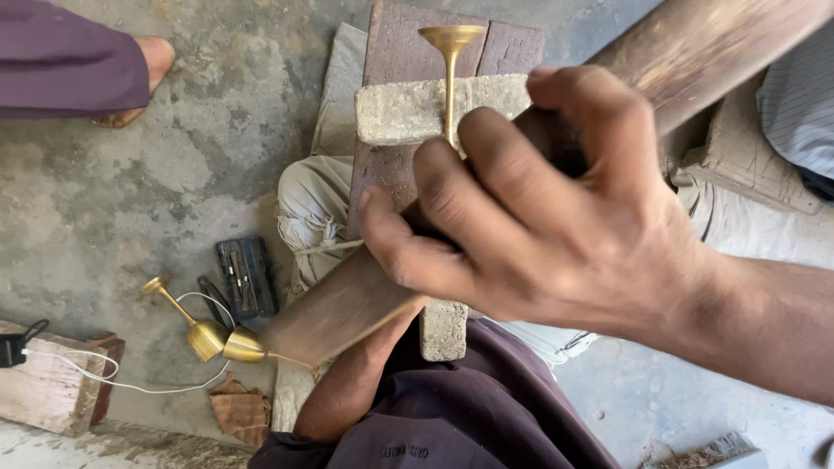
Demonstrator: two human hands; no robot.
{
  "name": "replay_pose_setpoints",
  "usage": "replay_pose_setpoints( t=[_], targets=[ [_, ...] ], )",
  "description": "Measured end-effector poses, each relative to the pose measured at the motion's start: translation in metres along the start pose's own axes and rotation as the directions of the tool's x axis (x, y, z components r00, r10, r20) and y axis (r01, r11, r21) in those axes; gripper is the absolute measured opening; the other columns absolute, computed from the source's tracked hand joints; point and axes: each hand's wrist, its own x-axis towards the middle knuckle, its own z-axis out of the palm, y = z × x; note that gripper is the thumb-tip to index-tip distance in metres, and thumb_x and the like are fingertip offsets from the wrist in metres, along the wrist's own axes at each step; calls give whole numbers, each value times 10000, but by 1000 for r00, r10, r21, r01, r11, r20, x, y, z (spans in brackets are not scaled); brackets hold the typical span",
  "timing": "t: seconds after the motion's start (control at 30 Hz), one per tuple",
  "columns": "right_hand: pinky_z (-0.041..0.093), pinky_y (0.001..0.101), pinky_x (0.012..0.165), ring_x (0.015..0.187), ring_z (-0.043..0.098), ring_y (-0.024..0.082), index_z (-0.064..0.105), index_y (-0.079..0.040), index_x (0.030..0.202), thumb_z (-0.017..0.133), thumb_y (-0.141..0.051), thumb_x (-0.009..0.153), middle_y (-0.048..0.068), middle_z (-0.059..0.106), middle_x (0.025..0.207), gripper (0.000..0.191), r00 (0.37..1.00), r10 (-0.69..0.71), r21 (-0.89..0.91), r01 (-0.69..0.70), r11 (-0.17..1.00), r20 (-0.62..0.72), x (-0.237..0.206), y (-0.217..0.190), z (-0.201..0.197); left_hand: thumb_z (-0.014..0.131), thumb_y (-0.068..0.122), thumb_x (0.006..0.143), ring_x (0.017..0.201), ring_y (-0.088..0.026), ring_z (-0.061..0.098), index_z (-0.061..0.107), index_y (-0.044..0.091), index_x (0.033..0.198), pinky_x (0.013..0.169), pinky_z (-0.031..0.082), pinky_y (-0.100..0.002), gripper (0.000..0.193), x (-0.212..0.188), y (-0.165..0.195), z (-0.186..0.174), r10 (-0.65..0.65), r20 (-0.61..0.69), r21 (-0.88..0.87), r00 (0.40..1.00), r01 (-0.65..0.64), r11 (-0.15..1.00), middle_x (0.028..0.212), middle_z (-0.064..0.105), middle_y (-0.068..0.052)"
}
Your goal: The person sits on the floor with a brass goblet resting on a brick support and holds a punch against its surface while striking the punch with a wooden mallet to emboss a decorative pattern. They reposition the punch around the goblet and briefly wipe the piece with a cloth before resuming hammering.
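While right hand (556,217) fingers clamp one wooden mallet (347,304), three brass goblets show; left hand hidden

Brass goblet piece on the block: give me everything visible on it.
The brass goblet piece is golden and shiny, with a flared funnel-shaped end at the top and a thin straight stem running down. It lies across the rough stone block, which rests on dark reddish bricks. Its lower part disappears behind the right hand, which grips a wooden plank. Whether the hand touches the stem cannot be told. The left hand is not seen.
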Motion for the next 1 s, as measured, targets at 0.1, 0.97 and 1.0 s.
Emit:
replay_pose_setpoints(
  t=[0.1, 0.97, 1.0],
  targets=[
    [409, 455, 977, 1061, 611, 122, 672, -270, 1189, 590, -437, 1106, -82, 636, 1026, 203, 998, -65, -138, 62, 989, -19, 0, -1, 3, 574, 166, 1113, 904, -201, 685, 594, 84, 1158, 811, 606, -349, 96, 10, 16, -2, -20, -35, 33, 999, 21, 999, 988, 694, -70],
    [419, 422, 1014, 1067, 621, 128, 652, -208, 1086, 575, -302, 1073, -60, 645, 1015, 123, 988, -79, -58, 72, 996, -136, -24, 7, -1, 494, 150, 1160, 952, -225, 688, 519, 103, 1235, 858, 624, -398, 92, 6, 57, -16, -46, -135, 46, 990, 52, 998, 1030, 669, -77],
    [433, 446, 1034, 1104, 618, 144, 636, -224, 1132, 608, -267, 1063, -60, 638, 1066, 86, 991, -10, 61, 18, 998, -136, -26, 8, -1, 495, 149, 1161, 952, -224, 689, 520, 103, 1233, 860, 623, -401, 89, 4, 59, -18, -48, -137, 57, 989, 56, 997, 1029, 669, -77]
  ],
)
